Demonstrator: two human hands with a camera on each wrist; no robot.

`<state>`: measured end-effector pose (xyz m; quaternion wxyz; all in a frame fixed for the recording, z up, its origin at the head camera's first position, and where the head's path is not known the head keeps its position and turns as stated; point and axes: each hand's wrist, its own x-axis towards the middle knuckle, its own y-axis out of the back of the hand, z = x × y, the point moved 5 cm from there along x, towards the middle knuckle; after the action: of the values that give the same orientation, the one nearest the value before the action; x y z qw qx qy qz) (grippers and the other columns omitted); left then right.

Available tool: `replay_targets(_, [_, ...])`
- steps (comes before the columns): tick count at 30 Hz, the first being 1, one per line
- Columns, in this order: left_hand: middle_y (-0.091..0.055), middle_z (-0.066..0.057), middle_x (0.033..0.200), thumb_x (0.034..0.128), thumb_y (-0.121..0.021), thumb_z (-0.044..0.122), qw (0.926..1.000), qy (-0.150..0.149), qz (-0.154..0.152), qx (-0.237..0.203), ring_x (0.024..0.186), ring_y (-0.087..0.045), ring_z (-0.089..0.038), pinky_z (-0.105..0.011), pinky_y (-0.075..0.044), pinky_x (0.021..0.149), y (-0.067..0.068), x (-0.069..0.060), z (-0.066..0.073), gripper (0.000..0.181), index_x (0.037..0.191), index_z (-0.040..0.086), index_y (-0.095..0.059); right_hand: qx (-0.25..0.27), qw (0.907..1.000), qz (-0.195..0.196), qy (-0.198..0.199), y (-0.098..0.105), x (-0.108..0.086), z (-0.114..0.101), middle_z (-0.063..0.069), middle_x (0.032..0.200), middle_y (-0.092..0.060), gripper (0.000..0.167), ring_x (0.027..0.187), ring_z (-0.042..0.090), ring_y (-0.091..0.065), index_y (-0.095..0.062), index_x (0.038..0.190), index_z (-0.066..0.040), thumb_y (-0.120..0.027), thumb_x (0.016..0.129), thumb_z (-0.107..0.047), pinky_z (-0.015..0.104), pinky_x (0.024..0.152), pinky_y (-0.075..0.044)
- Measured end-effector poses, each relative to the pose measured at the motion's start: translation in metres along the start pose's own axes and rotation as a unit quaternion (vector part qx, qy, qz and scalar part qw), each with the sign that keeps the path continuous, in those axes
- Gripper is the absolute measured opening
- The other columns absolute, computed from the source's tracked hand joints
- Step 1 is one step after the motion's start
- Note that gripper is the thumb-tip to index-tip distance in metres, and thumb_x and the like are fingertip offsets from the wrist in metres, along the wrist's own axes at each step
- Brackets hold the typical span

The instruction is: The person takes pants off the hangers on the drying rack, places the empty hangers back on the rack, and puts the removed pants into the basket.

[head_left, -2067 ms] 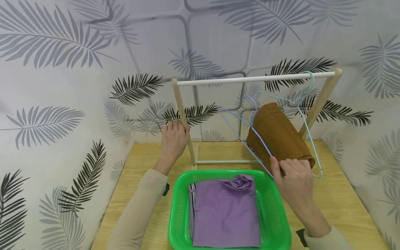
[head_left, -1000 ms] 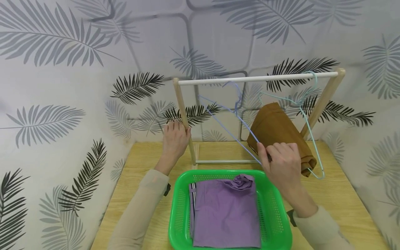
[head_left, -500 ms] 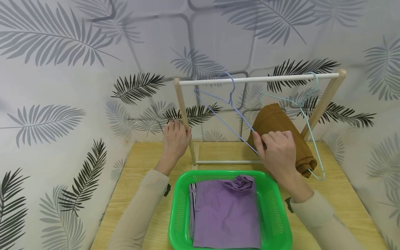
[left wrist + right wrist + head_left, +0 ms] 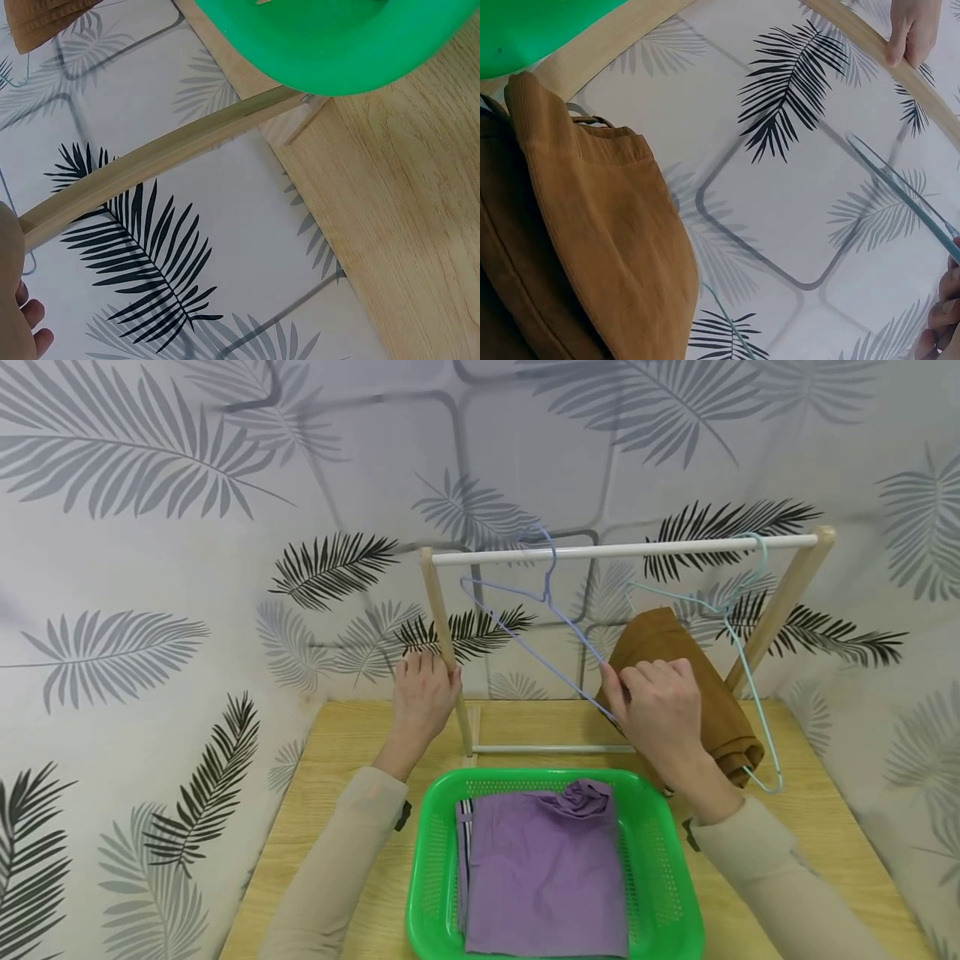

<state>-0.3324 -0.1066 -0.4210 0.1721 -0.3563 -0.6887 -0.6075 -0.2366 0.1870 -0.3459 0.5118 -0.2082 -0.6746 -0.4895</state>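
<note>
My left hand [image 4: 424, 693] grips the left wooden upright [image 4: 444, 631] of a small clothes rack. In the head view, my right hand [image 4: 660, 710] holds a lavender-blue hanger [image 4: 525, 647] by its right corner. That hanger's hook stands over the white top rail [image 4: 622, 552]; whether it rests on the rail I cannot tell. A brown corduroy-like garment [image 4: 678, 647], folded, hangs at the right, partly behind my right hand. It appears draped on a mint-green hanger [image 4: 744, 652] hooked on the rail. The garment [image 4: 615, 225] fills the left of the right wrist view.
A green plastic basket [image 4: 417, 868] stands in front of the rack, with folded purple cloth [image 4: 543, 868] and a striped piece in it. Below is a wooden table [image 4: 345, 735]. Behind the rack rises a leaf-patterned wall [image 4: 187, 635]. A white lower bar [image 4: 555, 749] joins the rack's feet.
My right hand has moved up and left with the lavender-blue hanger. Its hook has gone from below the top rail to above it. My left hand stays on the upright.
</note>
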Motion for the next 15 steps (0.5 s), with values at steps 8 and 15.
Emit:
replay_targets(8, [-0.067, -0.013, 0.093, 0.1071, -0.059, 0.039, 1.0, 0.001, 0.003, 0.002, 0.091, -0.061, -0.031, -0.041, -0.045, 0.078, -0.001, 0.0, 0.0, 0.038, 0.089, 0.006, -0.061, -0.006, 0.9998, -0.018, -0.001, -0.012, -0.005, 0.0, 0.015, 0.053, -0.059, 0.06, 0.049, 0.033, -0.053, -0.058, 0.057, -0.001, -0.054, 0.11, -0.03, 0.044, 0.061, -0.04])
replay_targets(15, [-0.066, -0.012, 0.092, 0.1067, -0.06, 0.039, 1.0, 0.0, 0.005, 0.008, 0.091, -0.061, -0.03, -0.041, -0.046, 0.078, -0.002, -0.001, 0.0, 0.038, 0.088, 0.006, -0.061, -0.018, 0.9993, -0.033, -0.002, -0.018, -0.011, -0.002, 0.013, 0.052, -0.058, 0.058, 0.048, 0.031, -0.053, -0.06, 0.058, -0.002, -0.055, 0.11, -0.028, 0.043, 0.061, -0.041])
